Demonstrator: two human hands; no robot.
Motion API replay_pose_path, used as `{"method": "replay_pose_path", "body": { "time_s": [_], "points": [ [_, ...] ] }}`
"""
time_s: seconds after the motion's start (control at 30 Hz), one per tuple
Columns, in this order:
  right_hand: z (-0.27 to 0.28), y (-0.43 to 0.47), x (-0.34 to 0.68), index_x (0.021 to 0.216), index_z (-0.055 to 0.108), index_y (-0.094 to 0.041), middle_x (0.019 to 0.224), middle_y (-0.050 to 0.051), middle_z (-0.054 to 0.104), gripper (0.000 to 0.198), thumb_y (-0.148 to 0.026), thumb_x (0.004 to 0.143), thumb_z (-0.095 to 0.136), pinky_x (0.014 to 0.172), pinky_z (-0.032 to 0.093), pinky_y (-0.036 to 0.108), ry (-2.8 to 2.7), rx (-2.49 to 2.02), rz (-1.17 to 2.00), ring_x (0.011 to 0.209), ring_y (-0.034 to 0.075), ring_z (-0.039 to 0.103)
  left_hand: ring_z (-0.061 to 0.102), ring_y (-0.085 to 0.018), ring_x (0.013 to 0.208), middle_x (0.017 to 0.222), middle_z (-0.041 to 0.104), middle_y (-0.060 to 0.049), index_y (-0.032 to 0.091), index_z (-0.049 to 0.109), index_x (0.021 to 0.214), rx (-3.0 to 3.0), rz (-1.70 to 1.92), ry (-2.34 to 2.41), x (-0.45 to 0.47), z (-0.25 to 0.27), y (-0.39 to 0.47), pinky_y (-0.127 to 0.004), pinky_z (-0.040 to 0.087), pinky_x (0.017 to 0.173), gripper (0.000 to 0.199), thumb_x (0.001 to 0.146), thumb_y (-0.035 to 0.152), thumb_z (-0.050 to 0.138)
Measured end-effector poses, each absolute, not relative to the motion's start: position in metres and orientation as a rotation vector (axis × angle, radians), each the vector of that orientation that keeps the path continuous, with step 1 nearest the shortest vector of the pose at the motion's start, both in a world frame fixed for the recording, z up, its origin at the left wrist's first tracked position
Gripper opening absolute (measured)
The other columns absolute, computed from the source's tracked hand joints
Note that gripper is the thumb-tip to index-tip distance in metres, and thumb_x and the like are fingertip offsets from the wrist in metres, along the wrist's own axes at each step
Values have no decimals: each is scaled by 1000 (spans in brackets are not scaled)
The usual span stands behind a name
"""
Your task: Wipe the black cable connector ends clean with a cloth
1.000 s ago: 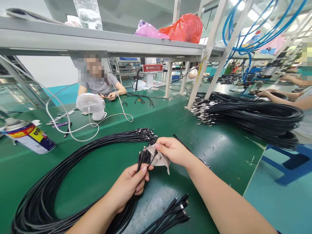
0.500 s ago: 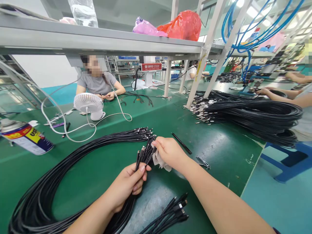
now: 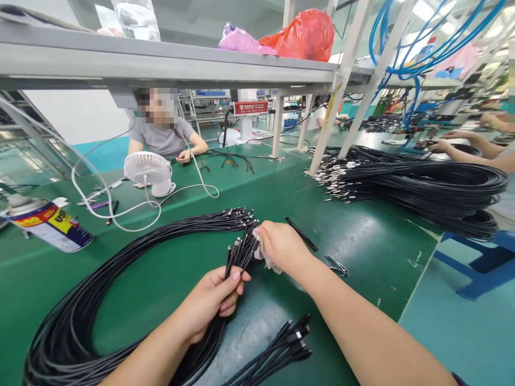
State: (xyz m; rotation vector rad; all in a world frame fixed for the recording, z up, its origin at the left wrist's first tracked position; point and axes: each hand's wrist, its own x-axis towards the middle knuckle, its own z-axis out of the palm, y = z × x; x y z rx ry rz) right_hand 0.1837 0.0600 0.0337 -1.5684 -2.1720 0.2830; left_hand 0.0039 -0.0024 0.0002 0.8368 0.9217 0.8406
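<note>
My left hand (image 3: pixel 223 295) is closed around a bundle of black cables (image 3: pixel 241 251), just below their connector ends, which fan upward. At the tips of that bundle, my right hand (image 3: pixel 281 244) pinches a crumpled whitish cloth or tissue (image 3: pixel 269 261) against the connectors. Its fingertips are partly hidden, so I cannot see which connector they touch. A long curved bundle of black cables (image 3: pixel 116 262) loops over the table to the left, its plugs lying just beyond my hands. More cable ends (image 3: pixel 292 343) lie below my right forearm.
On the green table (image 3: pixel 161 289) are a white fan (image 3: pixel 148 170), a spray can (image 3: pixel 52 225), a black pen-like tool (image 3: pixel 301 234) and nail clippers (image 3: pixel 337 265). Another cable pile (image 3: pixel 410 182) lies at right. A shelf (image 3: pixel 173 67) spans overhead. Co-workers sit opposite and at right.
My right hand has shifted slightly up and the cloth is more bunched under it. My left hand keeps its grip on the cables. The whole view has moved a little.
</note>
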Motion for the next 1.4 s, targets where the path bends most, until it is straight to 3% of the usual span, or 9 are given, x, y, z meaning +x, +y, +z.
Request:
{"method": "replay_pose_path", "body": {
  "time_s": [0.3,0.53,0.67,0.73,0.8,0.9,1.07,1.23,1.4],
  "points": [
    [37,57,195,64,42,-19,58,-3,39,41,-49,92,40,54,31,24,-1638,-1140,791,56,11,38,27,1,39,60,54,4,14,69,78,796,835,839,1,-2,-3,-18,17,40,29,72,41,79],
    [37,57,198,77,62,-15,69,1,56,46,-59,87,52,59,43,25,-1443,-864,1212,62,12,51,24,1,38,58,53,4,13,69,76,753,839,797,1,1,-4,-18,15,39,28,72,39,80],
    [42,50,199,90,74,-17,103,9,67,36,-51,86,60,82,51,34,-1708,-710,1254,91,19,64,25,1,38,58,52,5,13,70,77,759,823,800,1,1,-3,-18,15,39,27,73,38,79],
    [43,47,197,95,76,-19,117,10,66,35,-49,88,58,97,46,38,-1849,-612,1270,109,22,60,25,1,39,60,53,4,13,70,78,770,825,805,0,1,-2,-18,16,40,26,74,38,78],
    [42,46,194,103,73,-21,118,10,66,36,-47,92,52,100,45,38,-1836,-599,1310,112,20,60,24,1,39,61,52,5,13,70,79,772,827,811,0,1,-2,-18,16,40,27,75,39,78],
    [39,49,190,112,67,-21,106,7,70,32,-41,90,57,85,51,33,-1639,-721,1381,95,17,66,24,1,38,59,51,5,13,70,79,774,830,817,0,2,-1,-18,15,40,29,73,41,79],
    [34,55,187,83,63,-15,71,0,65,27,-36,71,76,57,46,22,-1481,-841,1575,62,11,60,22,1,38,59,49,6,13,70,78,775,832,830,1,1,-2,-18,13,39,33,71,44,80],
    [35,55,188,77,60,-16,65,-1,61,28,-34,65,77,55,45,23,-1519,-885,1612,58,11,57,22,1,38,61,50,6,13,68,80,806,833,832,1,-4,-2,-18,13,39,33,74,44,77],
    [41,53,192,76,65,-16,67,1,62,19,-32,82,57,57,43,24,-1749,-938,1298,61,12,55,22,1,39,60,49,6,14,68,80,803,842,842,1,-4,-1,-19,13,40,33,73,44,78]
  ]
}}
